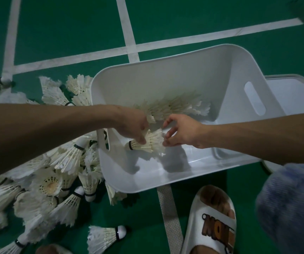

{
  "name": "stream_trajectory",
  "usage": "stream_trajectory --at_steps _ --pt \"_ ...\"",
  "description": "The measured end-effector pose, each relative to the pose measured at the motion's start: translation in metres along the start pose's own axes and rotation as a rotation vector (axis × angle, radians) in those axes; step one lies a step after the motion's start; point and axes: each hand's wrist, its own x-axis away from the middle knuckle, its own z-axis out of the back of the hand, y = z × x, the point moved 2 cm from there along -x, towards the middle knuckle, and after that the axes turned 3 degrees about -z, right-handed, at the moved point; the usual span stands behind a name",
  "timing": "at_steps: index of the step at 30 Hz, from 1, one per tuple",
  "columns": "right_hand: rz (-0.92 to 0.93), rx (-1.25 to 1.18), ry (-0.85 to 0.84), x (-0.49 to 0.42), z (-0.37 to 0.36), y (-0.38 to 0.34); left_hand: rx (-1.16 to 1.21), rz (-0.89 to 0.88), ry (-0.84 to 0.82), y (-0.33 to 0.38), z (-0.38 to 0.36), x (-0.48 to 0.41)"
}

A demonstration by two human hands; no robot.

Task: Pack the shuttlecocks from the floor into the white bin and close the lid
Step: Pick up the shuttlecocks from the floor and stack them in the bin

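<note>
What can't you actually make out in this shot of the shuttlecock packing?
Head view only.
Lid: mostly hidden behind the white bin.
Floor shuttlecocks: partly under the left forearm, cut by the left edge.
Right hand: pinching or merely touching the held shuttlecock, too blurred.

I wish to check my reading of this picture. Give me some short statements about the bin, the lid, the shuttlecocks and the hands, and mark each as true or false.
1. The left hand grips a shuttlecock over the white bin. True; the right hand holds its feather end.
2. The lid is closed on the bin. False: the lid lies beside the open bin, at the right.
3. A pile of shuttlecocks lies on the floor left of the bin. True.
4. The bin is empty. False: a row of shuttlecocks lies in it.
5. The floor is red. False: it is green with white lines.
</note>
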Motion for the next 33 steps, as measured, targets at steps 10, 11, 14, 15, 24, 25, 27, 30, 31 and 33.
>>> stream_trajectory --at_steps 10,11,14,15,24,25,27,30,31,33 --pt "0.189 0.646 0.169 0.059 0.025 -0.07 0.296 -0.067 0.428 0.003 0.029 0.076" --pt "0.227 0.732 0.189 0.067 0.023 -0.086 0.336 -0.069 0.497 -0.001 0.031 0.091" --pt "0.349 0.902 0.214 0.089 0.008 -0.135 0.384 -0.021 0.712 -0.024 0.031 0.138" --pt "0.392 0.945 0.222 0.094 0.0 -0.151 0.38 0.016 0.764 -0.036 0.027 0.153" --pt "0.701 1.161 0.078 0.067 -0.119 -0.234 0.37 0.332 0.582 -0.149 -0.062 0.194" --pt "0.703 1.204 0.046 0.056 -0.129 -0.235 0.365 0.336 0.557 -0.157 -0.067 0.191" --pt "0.686 1.297 0.0 0.032 -0.142 -0.236 0.358 0.334 0.526 -0.17 -0.071 0.183" --pt "0.63 1.402 -0.017 -0.003 -0.147 -0.239 0.368 0.319 0.52 -0.191 -0.069 0.163" --pt "0.611 1.419 -0.019 -0.015 -0.147 -0.241 0.385 0.313 0.524 -0.198 -0.067 0.155" --pt "0.573 1.432 -0.022 -0.042 -0.147 -0.247 0.44 0.3 0.563 -0.212 -0.062 0.139"
